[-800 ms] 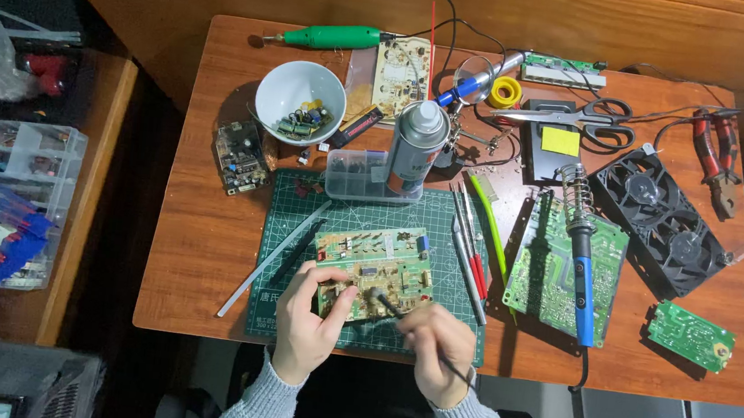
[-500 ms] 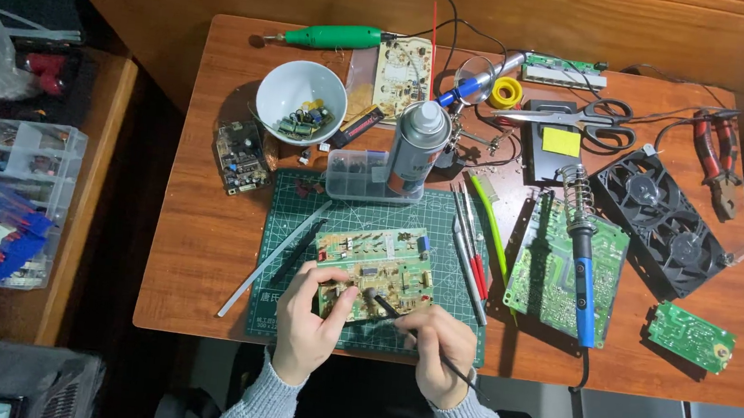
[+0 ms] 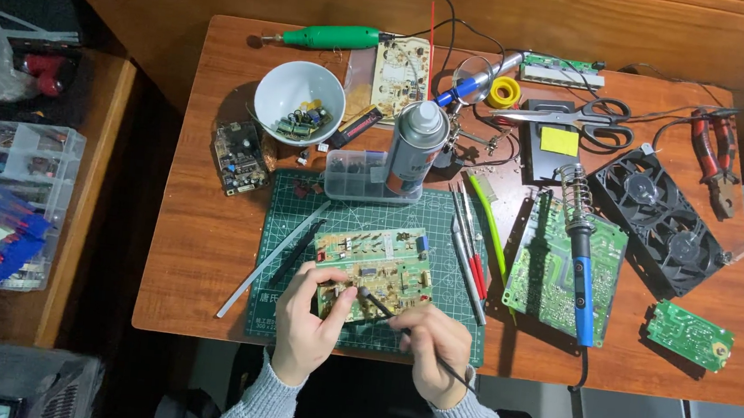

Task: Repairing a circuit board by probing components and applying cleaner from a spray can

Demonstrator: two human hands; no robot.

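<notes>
1. One circuit board (image 3: 373, 268) lies at lower centre of the frame on a green cutting mat (image 3: 444, 220), its long axis running left to right with the right end tilted slightly upward.
2. The left hand (image 3: 311, 326) pinches the board's lower left edge, thumb and fingers closed on it.
3. The right hand (image 3: 434, 342) is curled around one thin dark probe (image 3: 381, 307), whose long axis runs from lower right to upper left, tip on the board.
4. Four more boards are in view: a large green one (image 3: 547, 276) to the right under a blue soldering iron (image 3: 581, 275), a small green one (image 3: 690, 334) at lower right, a dark one (image 3: 239, 157) at left, and a pale one (image 3: 401, 75) at top.
5. One white bowl (image 3: 299, 100) of parts sits at upper left of the wooden table (image 3: 196, 247).
6. One spray can (image 3: 415, 148) stands above the mat.
7. One pair of scissors (image 3: 572, 117), one pair of red pliers (image 3: 715, 160) and one double black fan (image 3: 658, 218) lie at upper right.
</notes>
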